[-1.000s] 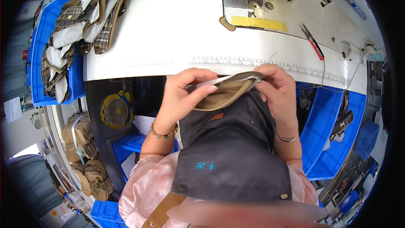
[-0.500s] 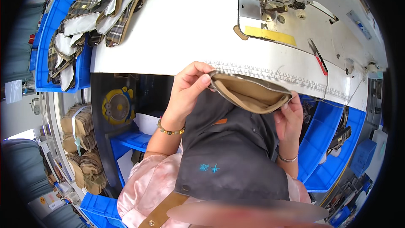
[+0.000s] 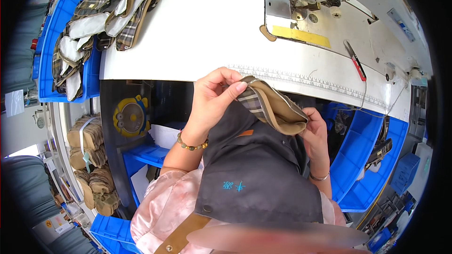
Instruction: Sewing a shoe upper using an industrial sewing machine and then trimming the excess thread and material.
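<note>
A small zip pouch [image 3: 278,108] with plaid outside, tan lining and a metal zip is held open over my dark apron [image 3: 259,174], just in front of the white table [image 3: 179,51]. My left hand [image 3: 214,99] pinches the pouch's upper left end between thumb and fingers. My right hand [image 3: 314,131] grips its lower right end, with some fingers partly behind it.
A blue tray [image 3: 49,66] of plaid pieces sits at the table's left. A sewing machine [image 3: 306,4] is at the back right, red-handled snips [image 3: 355,61] near it. Tan bundles [image 3: 84,141] are stacked lower left; blue bins [image 3: 353,164] stand lower right.
The pouch has tilted, its right end lower and nearer me, showing more plaid. My right hand has moved down and slightly left since half a second ago.
</note>
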`<state>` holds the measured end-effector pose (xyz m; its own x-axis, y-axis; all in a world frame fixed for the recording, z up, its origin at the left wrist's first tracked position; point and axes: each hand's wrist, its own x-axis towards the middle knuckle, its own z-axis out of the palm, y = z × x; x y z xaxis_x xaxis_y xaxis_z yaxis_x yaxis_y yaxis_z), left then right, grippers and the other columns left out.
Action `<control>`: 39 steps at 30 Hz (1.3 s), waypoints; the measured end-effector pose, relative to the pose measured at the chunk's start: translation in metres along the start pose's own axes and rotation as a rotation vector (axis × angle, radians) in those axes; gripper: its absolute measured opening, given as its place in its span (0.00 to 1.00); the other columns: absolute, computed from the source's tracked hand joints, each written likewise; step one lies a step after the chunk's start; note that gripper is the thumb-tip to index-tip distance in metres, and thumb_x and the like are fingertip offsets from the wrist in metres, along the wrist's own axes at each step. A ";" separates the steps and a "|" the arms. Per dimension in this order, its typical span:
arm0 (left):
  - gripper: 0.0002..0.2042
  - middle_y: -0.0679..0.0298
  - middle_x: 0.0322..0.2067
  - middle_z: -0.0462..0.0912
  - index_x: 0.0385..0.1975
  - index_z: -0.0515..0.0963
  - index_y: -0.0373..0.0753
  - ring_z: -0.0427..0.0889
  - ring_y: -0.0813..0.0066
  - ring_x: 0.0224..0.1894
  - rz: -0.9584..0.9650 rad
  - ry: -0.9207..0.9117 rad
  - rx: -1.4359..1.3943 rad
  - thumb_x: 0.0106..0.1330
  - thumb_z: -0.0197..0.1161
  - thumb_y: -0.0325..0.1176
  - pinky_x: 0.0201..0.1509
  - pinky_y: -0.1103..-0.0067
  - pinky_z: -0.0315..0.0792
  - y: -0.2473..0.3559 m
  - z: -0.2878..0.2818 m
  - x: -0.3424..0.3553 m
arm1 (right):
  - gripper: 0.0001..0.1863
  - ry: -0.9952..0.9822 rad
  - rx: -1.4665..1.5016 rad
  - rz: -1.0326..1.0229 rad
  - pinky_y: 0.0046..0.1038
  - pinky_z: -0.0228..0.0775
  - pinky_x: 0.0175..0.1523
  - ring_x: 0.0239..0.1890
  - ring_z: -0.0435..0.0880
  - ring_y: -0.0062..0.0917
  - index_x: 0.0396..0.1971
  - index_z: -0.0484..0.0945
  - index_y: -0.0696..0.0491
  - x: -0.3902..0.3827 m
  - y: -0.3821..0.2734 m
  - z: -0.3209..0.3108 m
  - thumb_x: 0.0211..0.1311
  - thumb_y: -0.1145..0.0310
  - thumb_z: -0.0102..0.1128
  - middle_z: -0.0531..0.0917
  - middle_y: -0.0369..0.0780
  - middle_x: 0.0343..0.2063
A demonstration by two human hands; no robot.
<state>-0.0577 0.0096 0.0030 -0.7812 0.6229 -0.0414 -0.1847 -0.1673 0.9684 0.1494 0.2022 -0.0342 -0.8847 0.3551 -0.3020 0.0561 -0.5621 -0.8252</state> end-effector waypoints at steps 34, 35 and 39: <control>0.13 0.62 0.37 0.83 0.43 0.79 0.30 0.82 0.79 0.39 -0.056 -0.060 -0.082 0.59 0.68 0.15 0.45 0.84 0.79 -0.005 -0.006 -0.015 | 0.14 0.116 -0.349 -0.420 0.27 0.76 0.52 0.43 0.83 0.28 0.36 0.73 0.59 0.000 0.003 -0.002 0.53 0.89 0.64 0.81 0.44 0.38; 0.12 0.62 0.38 0.82 0.42 0.79 0.31 0.82 0.78 0.41 -0.012 -0.119 -0.061 0.60 0.64 0.13 0.47 0.83 0.78 -0.008 -0.010 -0.014 | 0.14 0.116 -0.387 -0.457 0.26 0.76 0.52 0.43 0.83 0.28 0.36 0.73 0.59 0.000 0.002 -0.002 0.53 0.89 0.64 0.82 0.44 0.38; 0.12 0.61 0.39 0.80 0.37 0.78 0.33 0.80 0.76 0.43 0.089 -0.208 0.023 0.58 0.57 0.09 0.48 0.81 0.74 -0.010 -0.015 -0.011 | 0.15 0.172 -0.394 -0.504 0.25 0.77 0.51 0.43 0.83 0.26 0.38 0.73 0.59 -0.004 -0.005 0.003 0.53 0.90 0.63 0.82 0.44 0.37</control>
<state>-0.0560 -0.0071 -0.0102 -0.6533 0.7512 0.0943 -0.1050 -0.2133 0.9713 0.1512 0.2017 -0.0278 -0.7620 0.6361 0.1219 -0.1513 0.0082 -0.9884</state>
